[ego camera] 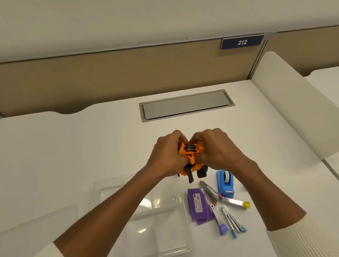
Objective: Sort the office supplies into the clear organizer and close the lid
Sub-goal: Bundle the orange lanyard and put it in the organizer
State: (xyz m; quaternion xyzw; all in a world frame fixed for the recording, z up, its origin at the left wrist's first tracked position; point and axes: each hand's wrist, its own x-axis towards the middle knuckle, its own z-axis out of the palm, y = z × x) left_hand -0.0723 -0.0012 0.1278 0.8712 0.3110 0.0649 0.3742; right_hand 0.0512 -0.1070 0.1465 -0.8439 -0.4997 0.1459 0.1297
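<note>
My left hand (167, 155) and my right hand (213, 149) are both closed on an orange and black fabric bundle (190, 154), held above the desk; black straps hang below it. The clear organizer (171, 249) lies open on the desk beneath my left forearm, its compartments showing nothing inside. To its right lie a purple box (198, 203), a blue tape dispenser (225, 183), and three staplers: one with a yellow end (232, 199), one with a purple end (218, 219), one with a blue end (234, 222).
The white desk (64, 154) has a grey cable hatch (186, 105) at the back. A tan partition with a "212" sign (242, 42) stands behind. A white curved divider (297, 104) borders the right side.
</note>
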